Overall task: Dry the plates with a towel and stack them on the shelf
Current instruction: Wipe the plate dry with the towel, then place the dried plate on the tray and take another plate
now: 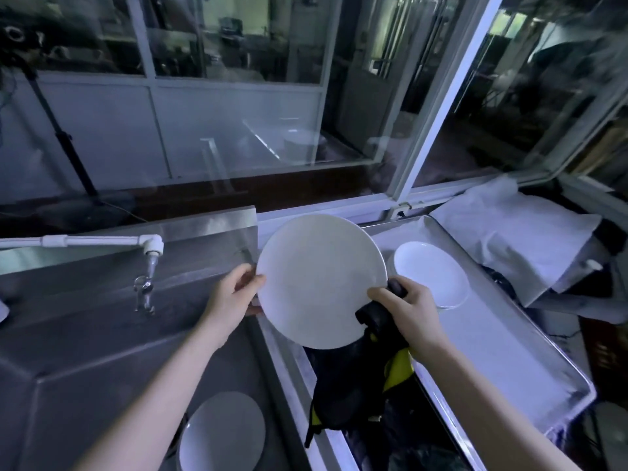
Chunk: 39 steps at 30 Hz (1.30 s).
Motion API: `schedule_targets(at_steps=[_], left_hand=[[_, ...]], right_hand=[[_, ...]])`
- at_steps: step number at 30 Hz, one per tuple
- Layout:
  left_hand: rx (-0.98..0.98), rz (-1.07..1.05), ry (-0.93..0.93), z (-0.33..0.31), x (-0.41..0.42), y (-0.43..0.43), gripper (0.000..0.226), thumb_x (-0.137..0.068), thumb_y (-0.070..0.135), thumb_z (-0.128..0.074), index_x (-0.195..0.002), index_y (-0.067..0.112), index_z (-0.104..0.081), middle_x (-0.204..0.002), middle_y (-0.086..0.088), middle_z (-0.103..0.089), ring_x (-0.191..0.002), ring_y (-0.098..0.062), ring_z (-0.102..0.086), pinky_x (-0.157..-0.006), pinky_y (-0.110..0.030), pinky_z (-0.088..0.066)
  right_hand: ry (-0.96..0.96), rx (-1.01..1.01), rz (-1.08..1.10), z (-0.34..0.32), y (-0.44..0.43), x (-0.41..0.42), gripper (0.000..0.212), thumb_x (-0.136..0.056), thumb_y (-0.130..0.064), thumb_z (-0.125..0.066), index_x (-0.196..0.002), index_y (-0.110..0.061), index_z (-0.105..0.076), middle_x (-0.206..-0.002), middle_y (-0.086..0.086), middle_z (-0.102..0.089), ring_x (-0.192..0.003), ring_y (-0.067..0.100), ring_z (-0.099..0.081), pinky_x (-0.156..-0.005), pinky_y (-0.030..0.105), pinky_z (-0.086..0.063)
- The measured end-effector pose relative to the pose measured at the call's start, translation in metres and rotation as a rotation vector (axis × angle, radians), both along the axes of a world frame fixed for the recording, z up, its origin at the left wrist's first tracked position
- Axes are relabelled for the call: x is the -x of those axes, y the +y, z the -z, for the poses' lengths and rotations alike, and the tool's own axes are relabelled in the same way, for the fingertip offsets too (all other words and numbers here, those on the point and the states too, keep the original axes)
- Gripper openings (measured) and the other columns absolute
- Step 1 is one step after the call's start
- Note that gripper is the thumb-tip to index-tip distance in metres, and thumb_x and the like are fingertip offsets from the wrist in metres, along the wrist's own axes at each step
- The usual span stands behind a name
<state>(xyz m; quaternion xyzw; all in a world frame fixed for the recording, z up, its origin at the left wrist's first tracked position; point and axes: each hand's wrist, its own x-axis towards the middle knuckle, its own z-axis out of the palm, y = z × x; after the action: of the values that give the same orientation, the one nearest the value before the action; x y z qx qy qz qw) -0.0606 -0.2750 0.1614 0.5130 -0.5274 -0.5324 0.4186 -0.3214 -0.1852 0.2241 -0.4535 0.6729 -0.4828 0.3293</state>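
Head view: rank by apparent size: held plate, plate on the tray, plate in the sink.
1. Held plate: clearly largest, but closer to the camera.
2-3. Plate in the sink and plate on the tray look alike; not ranked.

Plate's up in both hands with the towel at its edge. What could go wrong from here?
1. The large plate is in the air, held only at its rim: the left hand pinches one edge, the right hand is at the other with the dark towel. If the rim is wet it could slip and drop towards the steel sink.
2. The small plate on the tray lies close beside the right hand; a wide wipe might knock it.
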Motion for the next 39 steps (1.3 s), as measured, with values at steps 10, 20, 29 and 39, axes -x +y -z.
schedule_targets(at_steps=[10,20,29,39], left_hand=[[-0.069,-0.087,0.101,-0.020,0.152,-0.001,0.032,-0.097,0.006,-0.062,-0.093,0.037,-0.066,-0.088,0.005,-0.074,-0.086,-0.022,-0.071,-0.062,-0.035,-0.058],[-0.185,-0.099,0.101,0.000,0.300,-0.014,0.027,-0.094,-0.004,-0.057,-0.091,0.020,-0.070,-0.081,-0.003,-0.069,-0.063,-0.016,-0.066,-0.050,-0.028,-0.055],[-0.287,-0.212,0.015,0.037,0.359,-0.044,0.023,-0.093,0.001,-0.058,-0.105,0.019,-0.068,-0.101,-0.004,-0.072,-0.089,-0.027,-0.069,-0.065,-0.036,-0.058],[-0.311,-0.217,-0.071,0.056,0.382,-0.063,0.020,-0.097,0.003,-0.055,-0.105,0.020,-0.062,-0.096,0.000,-0.067,-0.080,-0.018,-0.065,-0.049,-0.024,-0.053]], right_hand=[[-0.100,-0.028,0.018,-0.008,0.026,0.133,0.026,-0.074,-0.016,-0.073,-0.094,-0.034,-0.073,-0.086,-0.007,-0.075,-0.078,0.012,-0.072,-0.065,0.023,-0.055],[0.060,-0.108,0.036,0.027,0.026,0.275,0.060,-0.070,-0.019,-0.074,-0.121,-0.045,-0.055,-0.066,-0.008,-0.057,-0.071,0.013,-0.058,-0.078,0.034,-0.050],[0.094,-0.202,0.157,0.080,-0.028,0.327,0.047,-0.074,-0.015,-0.070,-0.115,-0.037,-0.066,-0.088,-0.008,-0.070,-0.092,0.012,-0.063,-0.085,0.029,-0.049],[-0.017,-0.240,0.074,0.110,-0.071,0.349,0.058,-0.076,-0.013,-0.069,-0.077,-0.070,-0.059,-0.092,-0.030,-0.059,-0.097,0.012,-0.056,-0.079,0.020,-0.050]])
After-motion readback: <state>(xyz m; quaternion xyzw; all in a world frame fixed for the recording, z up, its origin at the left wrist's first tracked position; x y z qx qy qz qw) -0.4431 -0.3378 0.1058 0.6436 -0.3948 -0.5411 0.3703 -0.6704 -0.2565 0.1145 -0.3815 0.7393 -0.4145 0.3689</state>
